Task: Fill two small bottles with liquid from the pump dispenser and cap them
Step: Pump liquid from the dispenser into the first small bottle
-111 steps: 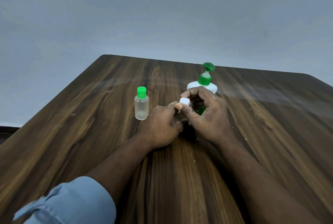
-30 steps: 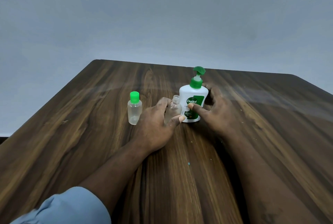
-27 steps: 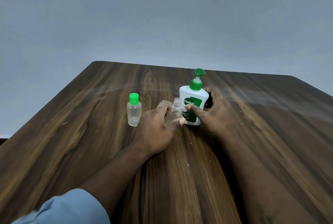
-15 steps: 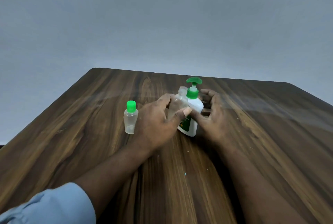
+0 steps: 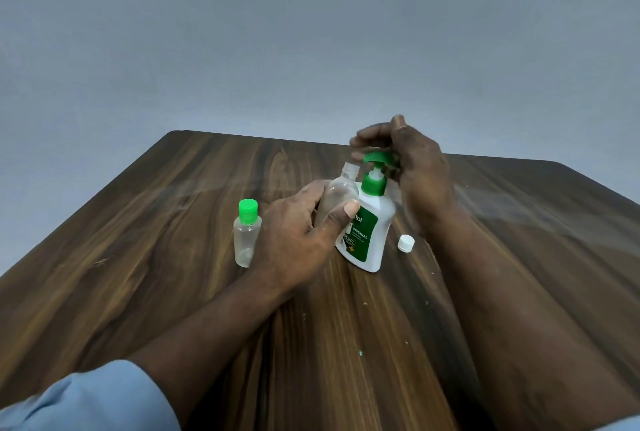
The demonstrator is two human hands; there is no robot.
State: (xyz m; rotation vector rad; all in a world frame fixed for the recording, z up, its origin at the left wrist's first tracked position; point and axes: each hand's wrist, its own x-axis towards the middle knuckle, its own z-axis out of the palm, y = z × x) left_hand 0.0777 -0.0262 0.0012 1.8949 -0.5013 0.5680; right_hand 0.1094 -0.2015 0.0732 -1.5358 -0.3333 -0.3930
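Note:
My left hand (image 5: pixel 298 236) grips an uncapped clear small bottle (image 5: pixel 341 193), tilted so its open neck sits just left of the green pump nozzle. The white pump dispenser (image 5: pixel 369 233) with a green label stands on the wooden table (image 5: pixel 173 274), leaning slightly. My right hand (image 5: pixel 412 167) hovers at the green pump head (image 5: pixel 375 158), fingers curled over its top from behind. A second clear small bottle (image 5: pixel 246 233) with a green cap stands upright left of my left hand. A white cap (image 5: pixel 406 243) lies on the table right of the dispenser.
The table's far edge runs just behind the dispenser, with a plain grey wall beyond. Small pale specks dot the wood near my forearms. A light blue sleeve (image 5: pixel 86 399) covers my left arm at the lower left.
My right hand has let go of the dispenser body and risen to the pump head. My left hand has lifted and tilted the open bottle toward the nozzle. The white cap now shows on the table.

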